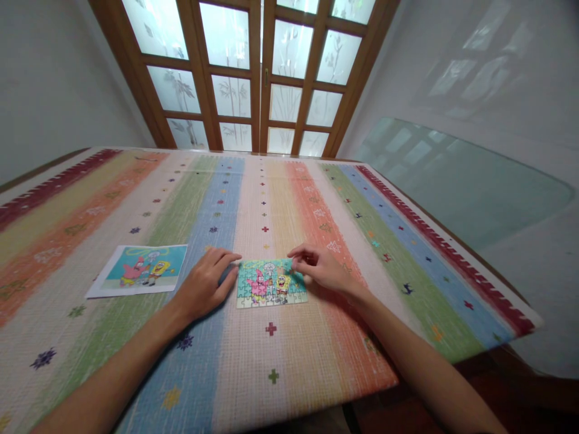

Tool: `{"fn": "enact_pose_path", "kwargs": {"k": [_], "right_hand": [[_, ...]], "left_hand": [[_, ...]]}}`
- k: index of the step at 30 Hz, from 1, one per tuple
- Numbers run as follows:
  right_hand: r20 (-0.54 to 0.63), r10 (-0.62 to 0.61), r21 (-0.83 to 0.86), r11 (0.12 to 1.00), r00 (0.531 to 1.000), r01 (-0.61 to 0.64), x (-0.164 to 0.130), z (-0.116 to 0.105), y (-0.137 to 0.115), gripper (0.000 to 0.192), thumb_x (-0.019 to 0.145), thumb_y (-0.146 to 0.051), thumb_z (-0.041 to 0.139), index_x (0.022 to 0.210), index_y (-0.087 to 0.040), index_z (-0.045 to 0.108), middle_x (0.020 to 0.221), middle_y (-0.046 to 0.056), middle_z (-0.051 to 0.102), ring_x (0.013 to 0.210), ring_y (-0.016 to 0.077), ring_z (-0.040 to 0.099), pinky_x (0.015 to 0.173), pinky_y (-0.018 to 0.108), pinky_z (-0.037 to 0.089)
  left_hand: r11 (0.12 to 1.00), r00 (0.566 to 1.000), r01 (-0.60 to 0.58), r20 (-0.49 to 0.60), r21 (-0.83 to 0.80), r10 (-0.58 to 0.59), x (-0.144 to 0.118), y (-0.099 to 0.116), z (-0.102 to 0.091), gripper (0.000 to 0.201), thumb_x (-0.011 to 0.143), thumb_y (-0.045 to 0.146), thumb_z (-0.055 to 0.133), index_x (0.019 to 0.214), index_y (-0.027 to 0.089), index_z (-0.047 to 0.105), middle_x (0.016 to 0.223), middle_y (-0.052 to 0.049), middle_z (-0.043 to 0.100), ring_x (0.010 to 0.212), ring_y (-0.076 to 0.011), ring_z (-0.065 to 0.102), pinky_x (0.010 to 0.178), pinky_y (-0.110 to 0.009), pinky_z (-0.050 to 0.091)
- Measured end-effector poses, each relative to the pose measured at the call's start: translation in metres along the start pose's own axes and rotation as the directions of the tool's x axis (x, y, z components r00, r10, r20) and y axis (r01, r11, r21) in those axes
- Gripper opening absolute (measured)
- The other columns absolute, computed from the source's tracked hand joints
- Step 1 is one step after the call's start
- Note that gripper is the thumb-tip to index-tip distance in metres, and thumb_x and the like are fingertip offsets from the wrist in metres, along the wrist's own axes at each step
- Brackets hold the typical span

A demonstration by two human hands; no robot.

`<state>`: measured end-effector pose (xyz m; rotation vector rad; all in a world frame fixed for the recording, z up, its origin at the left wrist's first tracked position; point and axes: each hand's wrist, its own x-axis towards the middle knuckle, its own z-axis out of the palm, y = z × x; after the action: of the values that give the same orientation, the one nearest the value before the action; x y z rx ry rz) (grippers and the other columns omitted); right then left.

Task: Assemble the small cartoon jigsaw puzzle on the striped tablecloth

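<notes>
**Left hand and right hand flank a small rectangular jigsaw puzzle of colourful cartoon figures**

Nearest, at the lower right, a dark reddish-brown floor shows below the table edge. Two bare forearms reach inward over a striped cloth in blue, cream, yellow, orange and green, dotted with small crosses, stars and other motifs. The puzzle lies flat on the cloth, ahead of the person and between the two hands, over the cream and yellow bands. Seam lines run across it, and its design shows a pink figure, a pale one and a yellow one against turquoise.

The left hand rests at the puzzle's left side, palm down, fingers loosely bent, with a modest gap between thumb and forefinger; nothing shows within its grip. The right hand is at the upper right corner, its fingers curled and its thumb close to the forefinger, covering part of that corner. Whether a piece is pinched there, I cannot tell.

Left of the left hand, and well apart from the puzzle, a white paper sheet printed with a similar cartoon scene lies at a slant. Beyond the table's far edge stand brown wooden doors with frosted panes bearing plant patterns. A pale greenish panel with rounded corners is at the right, before a white wall that carries soft window-shaped reflections.
</notes>
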<state>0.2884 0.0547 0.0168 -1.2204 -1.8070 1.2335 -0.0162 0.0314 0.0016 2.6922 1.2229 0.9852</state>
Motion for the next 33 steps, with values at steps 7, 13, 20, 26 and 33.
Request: {"fn": "enact_pose_path", "kwargs": {"k": [7,13,20,26,33], "right_hand": [[0.014,0.03,-0.038,0.999,0.999,-0.03,-0.007,0.001,0.003,0.023,0.085,-0.034,0.071,0.103,-0.021,0.079,0.094,0.009,0.077,0.08,0.0207,0.067,0.075,0.037,0.056],[0.015,0.059,-0.063,0.996,0.998,-0.058,-0.011,0.002,0.002,0.03,0.087,-0.04,0.072,0.112,-0.024,0.079,0.102,0.009,0.079,0.085,0.0223,0.07,0.078,0.039,0.058],[-0.007,0.038,-0.016,0.999,0.999,-0.038,-0.013,0.006,0.004,0.034,0.081,-0.043,0.079,0.105,-0.021,0.08,0.094,0.01,0.078,0.076,0.0209,0.068,0.071,0.038,0.056],[-0.033,-0.077,-0.145,0.987,0.997,0.071,-0.012,0.008,0.004,0.026,0.081,-0.042,0.079,0.097,-0.021,0.08,0.087,0.008,0.075,0.07,0.0176,0.06,0.065,0.034,0.048],[-0.057,-0.166,-0.211,0.966,0.984,0.151,-0.01,0.013,-0.001,0.021,0.081,-0.042,0.08,0.088,-0.023,0.077,0.084,0.005,0.071,0.072,0.0177,0.058,0.066,0.033,0.047]], "left_hand": [[0.999,0.998,0.013,0.069,-0.033,-0.011,0.001,0.002,0.004,0.021,0.103,0.023,0.044,0.112,0.017,0.062,0.103,-0.01,0.066,0.095,-0.0248,0.061,0.089,-0.043,0.052],[0.998,0.996,0.04,0.084,-0.038,-0.036,0.002,0.005,0.003,0.023,0.103,0.024,0.043,0.113,0.017,0.062,0.103,-0.01,0.067,0.096,-0.0258,0.061,0.091,-0.044,0.051],[0.999,0.995,0.037,0.094,-0.038,-0.033,0.001,0.004,0.004,0.023,0.103,0.024,0.043,0.115,0.017,0.062,0.106,-0.011,0.067,0.099,-0.0259,0.06,0.092,-0.044,0.05],[0.999,0.996,0.016,0.083,-0.039,-0.013,0.001,0.003,0.005,0.022,0.103,0.024,0.044,0.114,0.017,0.061,0.105,-0.01,0.067,0.098,-0.0256,0.06,0.091,-0.043,0.051],[0.998,0.994,0.037,0.104,-0.048,-0.032,0.003,0.005,0.004,0.023,0.103,0.025,0.043,0.113,0.018,0.062,0.105,-0.011,0.067,0.098,-0.0261,0.06,0.091,-0.045,0.051]]}}
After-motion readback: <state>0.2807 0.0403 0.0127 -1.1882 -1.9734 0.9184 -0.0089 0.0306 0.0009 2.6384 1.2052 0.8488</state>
